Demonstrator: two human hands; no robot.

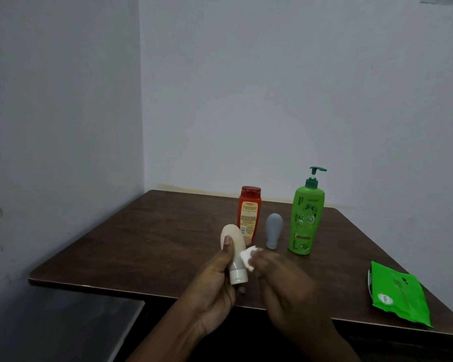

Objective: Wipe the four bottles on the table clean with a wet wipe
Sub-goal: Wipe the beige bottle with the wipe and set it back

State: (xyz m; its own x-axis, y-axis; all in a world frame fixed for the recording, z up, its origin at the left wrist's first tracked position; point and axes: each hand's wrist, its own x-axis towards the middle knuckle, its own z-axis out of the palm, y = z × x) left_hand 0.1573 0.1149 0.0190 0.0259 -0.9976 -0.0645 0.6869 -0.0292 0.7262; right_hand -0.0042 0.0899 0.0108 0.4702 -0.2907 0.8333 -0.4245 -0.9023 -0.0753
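My left hand [215,286] grips a cream squeeze bottle [234,246] above the table's near edge, white cap pointing toward me. My right hand [283,280] presses a folded white wet wipe [247,257] against the bottle's right side. Behind them an orange bottle [249,212] with a red cap stands upright. A small grey bottle [273,230] stands cap-down to its right. A tall green pump bottle [306,220] stands farther right.
The dark brown table [147,236] sits in a room corner, with walls at the left and back. A green wet-wipe pack [398,293] lies flat near the table's front right edge. A dark bench or lower surface shows below left.
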